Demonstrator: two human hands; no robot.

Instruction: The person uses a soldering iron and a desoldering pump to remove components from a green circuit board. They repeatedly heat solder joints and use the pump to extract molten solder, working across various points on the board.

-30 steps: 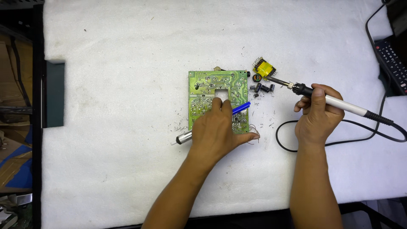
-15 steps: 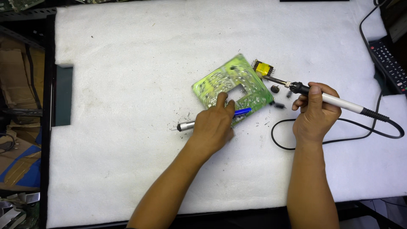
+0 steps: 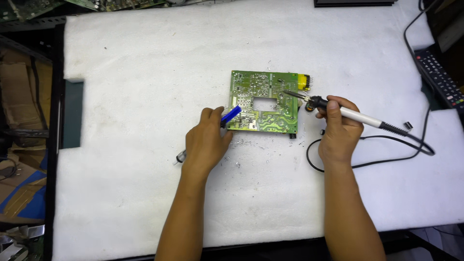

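A green circuit board [image 3: 263, 101] lies solder side up on the white padded table [image 3: 145, 77], with a yellow part [image 3: 302, 82] at its right end. My left hand [image 3: 207, 143] rests just left of the board and holds a blue-tipped metal desoldering pump [image 3: 231, 115], its blue end at the board's lower left corner. My right hand [image 3: 338, 128] grips a soldering iron [image 3: 348, 112]; the iron's tip touches the board near its upper right area. The iron's black cord [image 3: 367, 159] loops away to the right.
Solder crumbs [image 3: 246, 145] and small black parts [image 3: 293, 137] lie below the board. A black remote control [image 3: 440, 82] sits at the right edge. Spare circuit boards [image 3: 111, 4] lie beyond the far edge, a dark green panel [image 3: 72, 113] at the left edge.
The board has been turned from a tilted position to lie level. My left hand slid off the board to its left edge with the pump. The iron's tip now rests on the board.
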